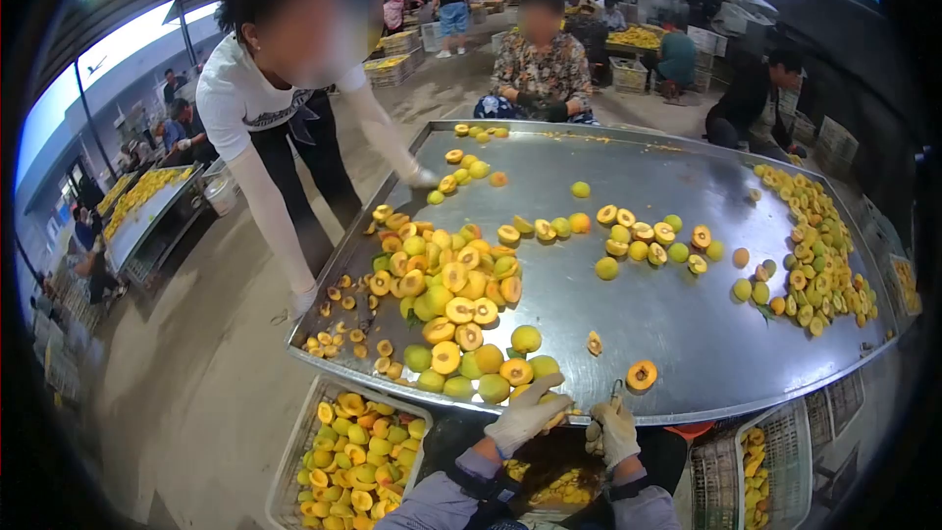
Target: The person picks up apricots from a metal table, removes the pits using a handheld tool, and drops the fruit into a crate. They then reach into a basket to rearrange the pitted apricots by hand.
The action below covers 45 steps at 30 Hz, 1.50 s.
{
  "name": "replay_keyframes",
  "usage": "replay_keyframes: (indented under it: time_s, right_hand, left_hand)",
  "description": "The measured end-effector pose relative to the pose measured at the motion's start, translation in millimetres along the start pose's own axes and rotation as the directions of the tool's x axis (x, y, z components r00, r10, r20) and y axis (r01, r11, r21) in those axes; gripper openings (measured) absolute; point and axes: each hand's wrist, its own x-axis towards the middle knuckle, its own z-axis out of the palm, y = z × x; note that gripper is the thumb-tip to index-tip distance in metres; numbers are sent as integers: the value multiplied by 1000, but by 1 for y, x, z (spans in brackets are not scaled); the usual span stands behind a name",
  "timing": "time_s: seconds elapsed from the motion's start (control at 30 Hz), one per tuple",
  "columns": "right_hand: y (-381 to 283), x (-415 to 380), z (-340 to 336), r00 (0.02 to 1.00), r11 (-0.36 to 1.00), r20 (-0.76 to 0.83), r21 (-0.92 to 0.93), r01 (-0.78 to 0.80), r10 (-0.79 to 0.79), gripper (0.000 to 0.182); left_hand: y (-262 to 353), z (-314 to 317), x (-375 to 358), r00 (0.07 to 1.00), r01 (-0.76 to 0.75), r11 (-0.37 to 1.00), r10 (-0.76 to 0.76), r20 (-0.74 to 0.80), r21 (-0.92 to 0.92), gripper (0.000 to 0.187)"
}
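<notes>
My left hand (528, 416), in a pale glove, is at the near edge of the metal table (549, 324), its fingers bent against the yellow fruit there; a piece of fruit shows beneath them. My right hand (614, 432), gloved too, is closed around a small tool (617, 391) with a thin metal loop pointing up. Just beyond the tool lies a halved fruit (642, 375) with its pit side up. A large pile of whole and halved fruit (451, 280) spreads beyond my left hand.
A crate of fruit (358, 456) stands below the table's near left edge, another (756, 476) at the lower right. A co-worker in white (235, 108) leans over the left side, one hand near fruit. Another person (545, 69) sits at the far edge. More fruit (814, 255) lies right.
</notes>
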Motion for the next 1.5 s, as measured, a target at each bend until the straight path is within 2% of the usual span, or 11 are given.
replay_keyframes:
  time_s: [0.17, 0.27, 0.63, 0.77, 0.83, 0.97, 1.23, 1.3, 1.37, 1.4, 1.5]
  right_hand:
    - [-2, 0, 1, 999, 998, 37, 49, -37, 35, 13]
    - [-4, -3, 0, 998, 999, 55, 22, -31, 29, 15]
    - [-9, -19, 6, 1000, 992, 15, -130, 2, -1, 14]
    - [-1, -49, 8, 998, 991, 56, -134, -28, 36, 17]
    - [5, -60, 8, 994, 992, 74, -105, -69, 77, 17]
    - [13, -63, 8, 991, 992, 133, -122, -19, 35, 25]
    - [1, -57, 20, 987, 989, 159, -142, 40, -17, 27]
    - [2, -49, 22, 986, 986, 165, -156, 49, -23, 28]
    - [-3, -48, 26, 988, 994, 126, -79, -74, 83, 14]
    - [-5, -51, 29, 992, 999, 120, -14, -46, 47, 14]
    - [-4, -36, 26, 996, 999, 88, -33, -29, 32, 15]
  left_hand:
    - [-19, -16, 7, 977, -9, 985, 45, -207, 174, 42]
    - [-33, -23, 16, 971, -51, 967, -11, -240, -248, 39]
    - [-44, -36, 20, 996, -32, 941, 1, -92, -338, 33]
    - [-37, -32, 11, 993, -36, 936, -7, -122, -351, 33]
    - [-33, -26, 7, 982, -72, 966, 26, -186, -247, 23]
    - [-39, -29, 11, 979, -61, 964, 7, -201, -260, 23]
    - [-36, -28, 18, 962, 2, 975, 59, -268, 222, 40]
    - [-41, -22, 21, 898, -131, 882, 299, -324, 453, 43]
    - [-43, -18, 28, 721, -319, 645, 641, -264, 695, 38]
    - [-44, -17, 30, 814, -208, 756, 486, -319, 620, 37]
    - [-25, -12, 24, 885, -63, 751, 347, -311, 657, 40]
